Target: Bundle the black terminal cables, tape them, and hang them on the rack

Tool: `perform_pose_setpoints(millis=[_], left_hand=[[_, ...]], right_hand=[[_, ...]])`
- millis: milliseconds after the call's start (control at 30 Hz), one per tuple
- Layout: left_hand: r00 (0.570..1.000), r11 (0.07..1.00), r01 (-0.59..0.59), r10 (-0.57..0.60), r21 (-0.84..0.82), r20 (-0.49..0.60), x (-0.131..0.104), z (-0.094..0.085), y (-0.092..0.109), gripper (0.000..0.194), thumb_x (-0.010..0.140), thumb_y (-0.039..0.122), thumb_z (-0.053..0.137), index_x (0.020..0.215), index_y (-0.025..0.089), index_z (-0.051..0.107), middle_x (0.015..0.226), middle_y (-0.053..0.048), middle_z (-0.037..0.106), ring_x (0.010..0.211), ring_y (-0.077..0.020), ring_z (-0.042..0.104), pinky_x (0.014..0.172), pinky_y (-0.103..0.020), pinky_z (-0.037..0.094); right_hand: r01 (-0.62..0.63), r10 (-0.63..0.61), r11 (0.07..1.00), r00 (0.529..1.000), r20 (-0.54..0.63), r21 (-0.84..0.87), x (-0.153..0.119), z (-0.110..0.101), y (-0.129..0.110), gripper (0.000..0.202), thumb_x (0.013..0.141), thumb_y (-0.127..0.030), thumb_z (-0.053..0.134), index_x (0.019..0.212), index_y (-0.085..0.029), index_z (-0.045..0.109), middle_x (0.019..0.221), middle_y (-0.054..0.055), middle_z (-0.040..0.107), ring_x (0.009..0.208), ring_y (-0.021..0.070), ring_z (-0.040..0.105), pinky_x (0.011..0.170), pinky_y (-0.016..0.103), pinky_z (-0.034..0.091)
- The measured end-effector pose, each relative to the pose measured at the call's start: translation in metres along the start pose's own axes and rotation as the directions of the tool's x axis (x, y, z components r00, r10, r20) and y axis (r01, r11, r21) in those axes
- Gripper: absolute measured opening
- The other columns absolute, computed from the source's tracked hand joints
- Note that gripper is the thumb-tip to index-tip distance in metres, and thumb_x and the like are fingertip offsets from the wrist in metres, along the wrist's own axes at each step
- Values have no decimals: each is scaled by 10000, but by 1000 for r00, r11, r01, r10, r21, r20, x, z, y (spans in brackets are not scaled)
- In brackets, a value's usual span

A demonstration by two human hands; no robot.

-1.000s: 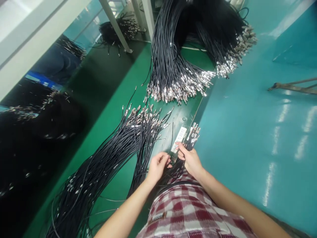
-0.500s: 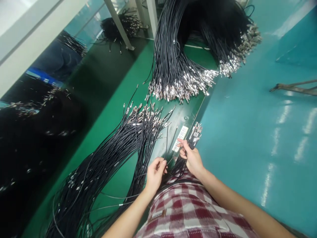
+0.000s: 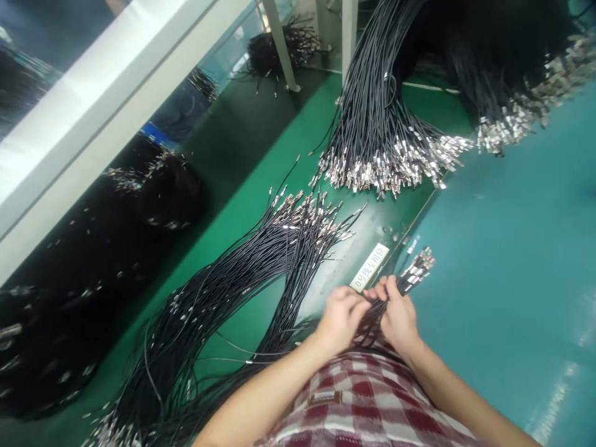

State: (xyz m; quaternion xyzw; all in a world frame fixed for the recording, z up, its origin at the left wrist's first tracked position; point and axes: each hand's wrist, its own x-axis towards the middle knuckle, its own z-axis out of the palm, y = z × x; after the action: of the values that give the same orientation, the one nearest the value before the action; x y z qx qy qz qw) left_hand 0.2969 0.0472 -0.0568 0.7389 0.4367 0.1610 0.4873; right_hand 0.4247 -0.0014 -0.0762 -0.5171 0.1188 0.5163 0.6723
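Close to my checked apron, my right hand is closed round a small bundle of black cables, whose silver ends stick out past the fist. My left hand is beside it, its fingers pinched on a black cable that is mostly hidden by the hands. One silver cable end stands apart from the bundle, just to its left. On the green floor left of my hands lies a large pile of black cables with metal ends.
A thick bunch of black cables hangs or lies ahead, silver ends towards me. A white label is on the floor. At the left runs a pale metal frame, with dark cable piles beneath it.
My left hand has moved right and forward, up against the right hand. The single cable end has moved next to the bundle's ends. The view has turned to the left.
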Motion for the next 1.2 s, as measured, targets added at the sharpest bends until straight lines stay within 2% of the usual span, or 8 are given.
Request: perform_pose_setpoints(millis=[133, 233, 467, 633, 767, 933, 1067, 1200], left_hand=[[923, 906, 199, -45, 374, -381, 20, -68, -51, 104, 863, 264, 628, 924, 180, 639, 952, -98, 627, 934, -247, 573, 880, -389, 438], [912, 816, 359, -203, 453, -356, 24, -98, -78, 40, 865, 205, 596, 852, 177, 621, 831, -72, 630, 786, -222, 595, 785, -347, 448], [853, 947, 258, -130, 191, -505, -3, -118, -58, 202, 881, 368, 557, 791, 191, 591, 771, -26, 612, 745, -176, 585, 721, -281, 452], [900, 963, 203, -255, -176, -353, -15, -96, -28, 289, 824, 450, 624, 735, 191, 532, 650, 31, 496, 597, -121, 483, 586, -230, 405], [953, 968, 152, -197, -200, -230, -25, -55, -4, 309, 844, 438, 616, 692, 186, 521, 726, -1, 509, 647, -128, 474, 605, -236, 402], [974, 963, 93, -141, -255, -178, -29, -17, 17, 309, 880, 434, 580, 700, 189, 529, 772, -33, 545, 738, -161, 518, 671, -256, 440], [973, 956, 63, -123, -287, -195, -23, -10, 18, 298, 892, 405, 574, 697, 185, 530, 772, -27, 544, 729, -154, 526, 660, -249, 442], [966, 993, -39, 10, -111, -257, -27, -28, 10, 210, 920, 304, 549, 748, 184, 562, 847, -43, 579, 826, -169, 564, 763, -275, 463]], right_hand=[[-78, 80, 996, 995, -58, 45, 10, -5, 0, 451, 710, -549, 794, 679, -191, 520, 501, -108, 285, 425, 59, 227, 405, 211, 312], [-130, 130, 990, 991, -7, 54, 12, -2, -2, 454, 681, -534, 823, 684, -177, 542, 508, -104, 292, 439, 54, 221, 402, 197, 309], [-144, 140, 987, 988, 58, 77, 12, 5, -4, 445, 637, -488, 865, 691, -166, 563, 521, -105, 279, 451, 43, 213, 412, 173, 317], [-118, 119, 993, 976, 184, -18, 8, 14, -8, 414, 639, -439, 864, 862, -154, 662, 549, -101, 302, 430, 32, 181, 376, 184, 206], [-73, 96, 992, 967, 235, -105, -2, 31, -14, 499, 611, -428, 867, 985, -152, 686, 513, -119, 271, 419, 34, 174, 392, 196, 165], [-22, 63, 985, 969, 240, -169, -14, 46, -18, 464, 556, -482, 877, 780, -141, 656, 486, -110, 287, 425, 34, 191, 408, 220, 138], [12, 20, 985, 983, 185, -171, -18, 44, -17, 484, 616, -578, 820, 715, -131, 664, 456, -92, 312, 422, 43, 213, 405, 229, 181], [13, -5, 991, 998, 63, -133, -12, 33, -14, 472, 616, -590, 822, 730, -156, 676, 635, 18, 571, 502, 89, 423, 416, 224, 316]])
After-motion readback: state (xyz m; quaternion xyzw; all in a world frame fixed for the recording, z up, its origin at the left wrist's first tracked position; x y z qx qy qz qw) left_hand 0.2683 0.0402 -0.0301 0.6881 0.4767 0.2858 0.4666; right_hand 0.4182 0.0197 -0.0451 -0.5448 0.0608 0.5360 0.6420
